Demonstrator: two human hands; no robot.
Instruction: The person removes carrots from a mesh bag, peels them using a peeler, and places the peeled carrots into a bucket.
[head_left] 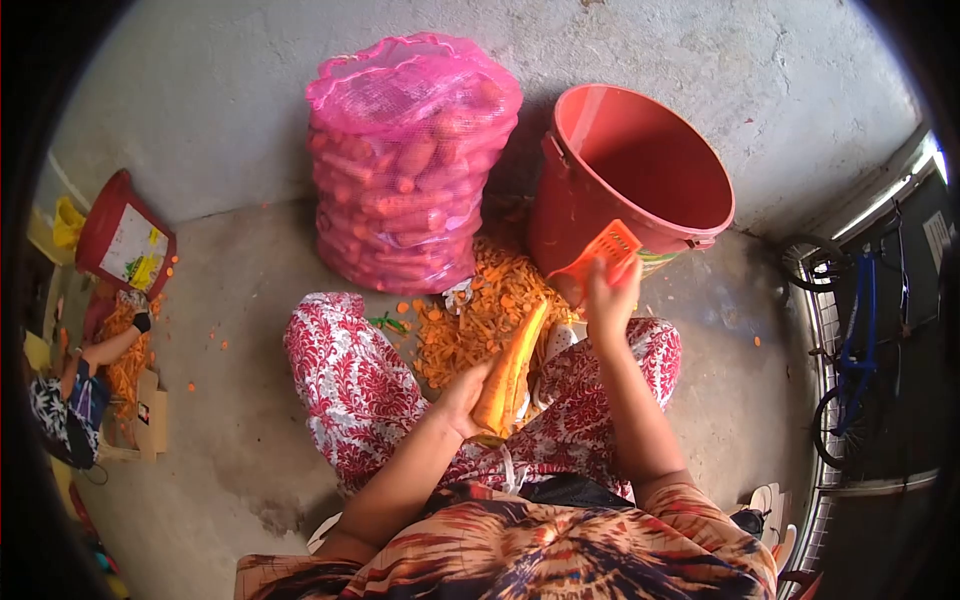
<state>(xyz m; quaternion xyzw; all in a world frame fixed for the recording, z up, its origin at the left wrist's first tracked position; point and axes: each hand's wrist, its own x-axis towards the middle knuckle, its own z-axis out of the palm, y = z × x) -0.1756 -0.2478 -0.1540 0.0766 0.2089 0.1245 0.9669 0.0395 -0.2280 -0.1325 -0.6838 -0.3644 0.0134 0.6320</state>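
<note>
My left hand is closed around the lower end of a long peeled carrot, which tilts up and to the right above my lap. My right hand grips a flat orange plastic peeler with slots in it. The peeler is raised beyond the carrot's tip, apart from it and in front of the red bucket. Below and beyond the carrot spreads a heap of orange peelings with some round carrot slices on it, lying between my legs.
A pink mesh sack full of carrots stands against the wall, beside a large red bucket. Far left, another person sits near a second red bucket and more peelings. A blue bicycle is at right.
</note>
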